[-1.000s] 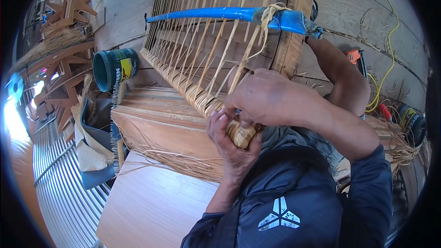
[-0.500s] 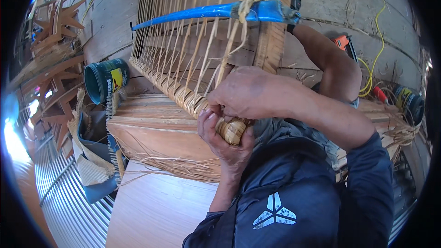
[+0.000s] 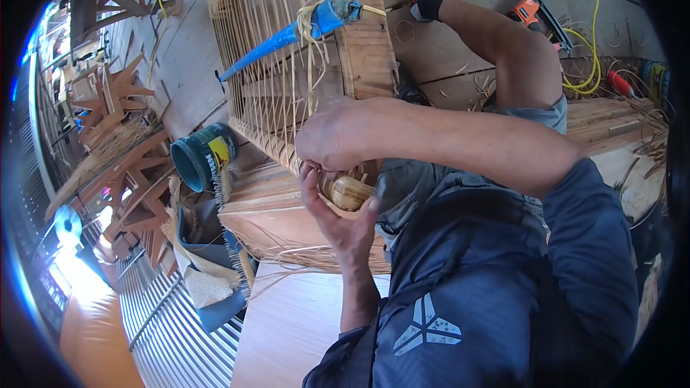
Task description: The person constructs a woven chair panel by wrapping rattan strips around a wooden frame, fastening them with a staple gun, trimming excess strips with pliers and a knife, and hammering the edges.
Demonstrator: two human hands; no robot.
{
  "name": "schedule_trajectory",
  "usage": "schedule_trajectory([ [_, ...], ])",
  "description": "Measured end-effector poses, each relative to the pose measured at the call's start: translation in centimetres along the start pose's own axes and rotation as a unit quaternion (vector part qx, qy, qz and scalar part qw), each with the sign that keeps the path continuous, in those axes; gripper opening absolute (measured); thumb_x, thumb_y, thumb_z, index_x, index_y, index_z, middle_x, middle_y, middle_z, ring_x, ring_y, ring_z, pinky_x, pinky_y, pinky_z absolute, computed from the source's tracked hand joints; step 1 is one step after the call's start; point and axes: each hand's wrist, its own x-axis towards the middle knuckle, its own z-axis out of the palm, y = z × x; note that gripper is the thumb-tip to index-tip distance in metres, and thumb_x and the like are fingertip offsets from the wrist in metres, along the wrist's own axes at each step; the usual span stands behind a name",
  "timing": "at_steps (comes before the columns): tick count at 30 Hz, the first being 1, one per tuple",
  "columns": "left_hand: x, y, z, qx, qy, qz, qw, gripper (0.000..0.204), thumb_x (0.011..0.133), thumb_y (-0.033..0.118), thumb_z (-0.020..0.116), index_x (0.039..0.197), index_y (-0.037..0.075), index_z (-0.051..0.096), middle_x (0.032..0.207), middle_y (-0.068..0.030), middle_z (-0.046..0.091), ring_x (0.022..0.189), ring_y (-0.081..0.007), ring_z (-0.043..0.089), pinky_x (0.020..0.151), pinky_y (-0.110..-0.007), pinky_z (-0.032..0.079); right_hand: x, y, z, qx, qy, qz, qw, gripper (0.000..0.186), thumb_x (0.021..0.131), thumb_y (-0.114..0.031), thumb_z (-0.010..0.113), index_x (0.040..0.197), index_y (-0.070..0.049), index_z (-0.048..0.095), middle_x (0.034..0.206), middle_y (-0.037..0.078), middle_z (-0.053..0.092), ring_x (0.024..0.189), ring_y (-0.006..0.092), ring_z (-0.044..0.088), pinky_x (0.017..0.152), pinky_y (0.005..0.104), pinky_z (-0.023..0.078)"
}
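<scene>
left hand (image 3: 341, 225) half open, cupped round cane-wrapped rail end (image 3: 349, 194); right hand (image 3: 329, 135) bent above, fingers mostly hidden, grip cannot tell.

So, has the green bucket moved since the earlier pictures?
No: the green bucket sits by the same left end of the stacked boards; the camera view shifted.

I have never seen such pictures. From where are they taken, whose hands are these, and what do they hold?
There is no machine, only a person's two bare hands. The view comes from a wide fisheye camera worn on the head, looking down, so straight edges bend. The left hand curves around the rounded end of a strip-wrapped rail; how firmly is unclear. The right hand bends over the rail, its fingertips mostly hidden. Beyond is a blue tube. An orange tool lies on the plank floor.
</scene>
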Motion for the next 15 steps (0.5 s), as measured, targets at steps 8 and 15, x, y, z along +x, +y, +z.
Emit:
schedule_trajectory([
  [8,0.0,-0.8,2.2,0.112,0.101,0.033,0.988,0.078,0.068,0.011,0.074,0.131,0.002,0.03,0.132,-0.0186,0.033,0.124,-0.0336,0.034,0.104,-0.043,0.028,-0.9,-0.2,1.4,-0.075,0.158,-0.046,0.983,0.012,0.078,-0.018,0.055,0.085,-0.01,0.061,0.075,0.009,0.062,0.079,0.0288,0.062,0.071,0.0401,0.047],
  [15,0.8,-0.6,2.1,0.128,0.147,0.084,0.977,0.076,0.063,0.017,0.079,0.124,0.003,0.037,0.121,-0.018,0.044,0.117,-0.0363,0.041,0.1,-0.046,0.031,-4.9,-2.4,2.3,-0.016,0.252,0.027,0.967,0.012,0.081,-0.017,0.056,0.086,-0.007,0.056,0.082,0.01,0.061,0.082,0.0274,0.059,0.072,0.0396,0.047],
])
